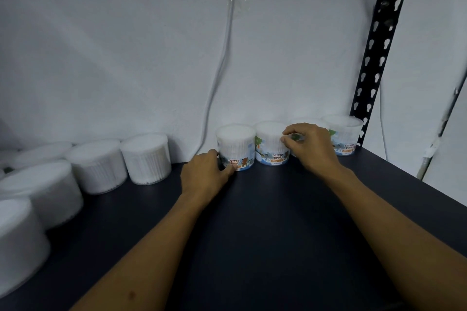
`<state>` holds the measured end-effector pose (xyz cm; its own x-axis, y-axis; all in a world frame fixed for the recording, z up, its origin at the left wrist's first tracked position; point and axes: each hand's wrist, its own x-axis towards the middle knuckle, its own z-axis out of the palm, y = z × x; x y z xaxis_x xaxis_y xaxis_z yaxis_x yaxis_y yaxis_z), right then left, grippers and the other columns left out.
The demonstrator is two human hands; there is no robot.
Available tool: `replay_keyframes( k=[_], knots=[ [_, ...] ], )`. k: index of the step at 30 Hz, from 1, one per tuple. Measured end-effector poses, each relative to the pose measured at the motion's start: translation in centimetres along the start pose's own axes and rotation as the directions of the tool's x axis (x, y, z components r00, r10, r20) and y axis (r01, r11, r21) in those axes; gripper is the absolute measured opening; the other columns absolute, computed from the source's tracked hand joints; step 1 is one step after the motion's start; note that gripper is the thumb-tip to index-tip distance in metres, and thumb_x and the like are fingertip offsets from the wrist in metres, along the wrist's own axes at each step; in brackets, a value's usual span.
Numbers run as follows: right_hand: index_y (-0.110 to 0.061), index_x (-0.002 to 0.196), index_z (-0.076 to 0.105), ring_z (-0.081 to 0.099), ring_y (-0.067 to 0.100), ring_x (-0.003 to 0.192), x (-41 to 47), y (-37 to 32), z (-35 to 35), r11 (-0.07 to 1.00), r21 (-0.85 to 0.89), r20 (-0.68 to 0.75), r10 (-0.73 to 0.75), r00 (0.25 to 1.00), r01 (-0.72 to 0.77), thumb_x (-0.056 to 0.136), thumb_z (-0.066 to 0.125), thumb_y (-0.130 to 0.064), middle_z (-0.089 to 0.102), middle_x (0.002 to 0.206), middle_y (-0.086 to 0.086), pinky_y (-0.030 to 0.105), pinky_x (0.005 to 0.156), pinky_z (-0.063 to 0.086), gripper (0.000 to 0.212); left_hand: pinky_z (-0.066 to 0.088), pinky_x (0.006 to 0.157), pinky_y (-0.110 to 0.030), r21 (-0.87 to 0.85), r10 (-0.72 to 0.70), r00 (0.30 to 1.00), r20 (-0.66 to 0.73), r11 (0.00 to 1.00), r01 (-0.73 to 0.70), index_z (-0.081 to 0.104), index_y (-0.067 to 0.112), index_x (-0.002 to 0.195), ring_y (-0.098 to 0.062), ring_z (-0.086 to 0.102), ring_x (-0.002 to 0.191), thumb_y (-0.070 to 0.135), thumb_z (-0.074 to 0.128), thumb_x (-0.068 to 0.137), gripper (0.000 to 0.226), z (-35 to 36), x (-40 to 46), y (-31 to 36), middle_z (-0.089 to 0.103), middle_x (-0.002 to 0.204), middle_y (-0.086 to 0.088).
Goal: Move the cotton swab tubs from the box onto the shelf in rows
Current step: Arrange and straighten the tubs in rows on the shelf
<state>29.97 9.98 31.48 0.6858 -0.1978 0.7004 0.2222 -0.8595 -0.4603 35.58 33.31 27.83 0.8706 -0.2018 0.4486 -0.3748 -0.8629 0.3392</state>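
Dark shelf [252, 222] against a white wall [101, 45], black slotted upright [379, 40] standing at 2 o'clock, a pale cable [222, 58] hanging down the wall.

Labelled cotton bud tubs are lining up along the back edge, right-hand end against the upright. Four are showing: far-right tub [345, 134], one mostly hidden behind the right hand, middle tub [271, 142], and left-end tub [236, 146], labels facing out.

Left hand [206, 171] is gripping the left-end tub low at its base, fingers curling round its left side, thumb near the label. Probably seating it tight against its neighbour and squaring the label.

Right hand [307, 145] is pinching at the seam between the middle tub and the hidden one, fingers narrow and bunched. Cannot tell whether it is gripping a rim or only touching; likely closing the gap.

Unlabelled-side tubs [146, 158] are sitting at 9 to 10 o'clock, curving toward the viewer along the left edge, well apart from the labelled row.

Box is not in view. Judgement: back row partly filled, alignment step in hand.
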Motion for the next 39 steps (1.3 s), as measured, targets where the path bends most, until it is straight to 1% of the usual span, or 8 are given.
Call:
replay_keyframes(
  k=[3,7,13,16,19,21,32,39],
  knots=[
    [-0.008,0.094,0.073,0.062,0.020,0.095,0.0,-0.1,0.0,1.000,-0.003,-0.003,-0.002,1.000,0.002,0.083,0.070,-0.015,0.071,0.100,0.006,0.036,0.088,0.049,0.013,0.046,0.067,-0.033,0.048,0.009,1.000,-0.009,0.999,-0.008,0.058,0.019,0.111,-0.020,0.061,0.093,0.062,0.055,0.084,0.051,-0.1,-0.1,0.2,0.067,0.101,0.001],
    [-0.008,0.093,0.073,0.062,0.020,0.094,0.0,0.0,0.0,1.000,-0.003,-0.004,-0.010,1.000,0.010,0.083,0.070,-0.015,0.071,0.099,0.006,0.037,0.088,0.049,0.013,0.041,0.080,-0.038,0.075,-0.050,0.998,0.033,0.996,0.047,0.054,0.018,0.118,-0.023,0.058,0.105,0.073,0.051,0.080,0.067,0.2,0.2,-0.1,0.064,0.110,-0.002],
    [-0.007,0.093,0.073,0.063,0.020,0.091,0.0,-0.2,-0.1,1.000,-0.007,-0.011,-0.017,1.000,0.017,0.083,0.070,-0.014,0.072,0.097,0.006,0.033,0.084,0.049,0.013,0.037,0.090,-0.046,0.098,-0.100,0.989,0.111,0.991,0.089,0.050,0.022,0.104,-0.027,0.048,0.116,0.085,0.045,0.070,0.071,0.4,0.6,0.2,0.061,0.114,-0.003],
    [-0.007,0.093,0.073,0.063,0.020,0.091,0.0,-0.2,0.0,1.000,-0.009,-0.012,-0.015,1.000,0.015,0.083,0.070,-0.013,0.072,0.097,0.007,0.032,0.084,0.049,0.013,0.038,0.093,-0.045,-0.054,-0.073,0.986,0.150,0.995,0.082,0.048,0.025,0.120,-0.024,0.052,0.114,0.078,0.056,0.070,0.073,0.4,1.2,0.0,0.061,0.117,0.003],
    [-0.008,0.094,0.073,0.063,0.020,0.091,0.0,0.0,0.0,1.000,-0.012,-0.009,-0.014,1.000,0.014,0.083,0.070,-0.013,0.072,0.097,0.006,0.032,0.085,0.049,0.012,0.044,0.098,-0.045,-0.363,-0.008,0.977,0.212,0.928,0.086,0.038,0.030,0.131,-0.019,0.058,0.113,0.059,0.073,0.063,0.082,0.5,1.8,0.0,0.062,0.122,0.009],
    [-0.008,0.094,0.073,0.062,0.020,0.092,0.0,0.0,0.0,1.000,-0.017,-0.010,-0.017,1.000,0.017,0.083,0.069,-0.014,0.071,0.098,0.006,0.034,0.086,0.049,0.012,0.047,0.097,-0.044,-0.432,0.006,0.976,0.218,0.897,0.091,0.035,0.031,0.132,-0.018,0.059,0.111,0.055,0.073,0.055,0.089,0.5,1.7,0.1,0.062,0.122,0.009],
    [-0.009,0.092,0.073,0.062,0.019,0.092,0.0,0.3,0.0,0.999,-0.011,-0.010,-0.039,0.999,0.038,0.083,0.069,-0.015,0.072,0.096,0.005,0.035,0.085,0.050,0.011,0.050,0.094,-0.038,-0.445,-0.028,0.986,0.165,0.890,0.100,0.044,0.024,0.129,-0.015,0.059,0.111,0.049,0.082,0.063,0.080,1.2,1.4,-0.3,0.061,0.125,0.008],
    [-0.007,0.095,0.073,0.063,0.016,0.091,-0.1,0.1,0.0,1.000,-0.001,-0.017,-0.018,1.000,0.018,0.084,0.069,-0.013,0.072,0.099,0.006,0.024,0.083,0.045,0.013,0.052,0.091,-0.040,-0.407,-0.043,0.982,0.186,0.906,0.116,0.049,0.024,0.123,-0.016,0.060,0.106,0.055,0.079,0.063,0.074,1.0,1.3,-0.3,0.063,0.119,0.005]
  ],
)
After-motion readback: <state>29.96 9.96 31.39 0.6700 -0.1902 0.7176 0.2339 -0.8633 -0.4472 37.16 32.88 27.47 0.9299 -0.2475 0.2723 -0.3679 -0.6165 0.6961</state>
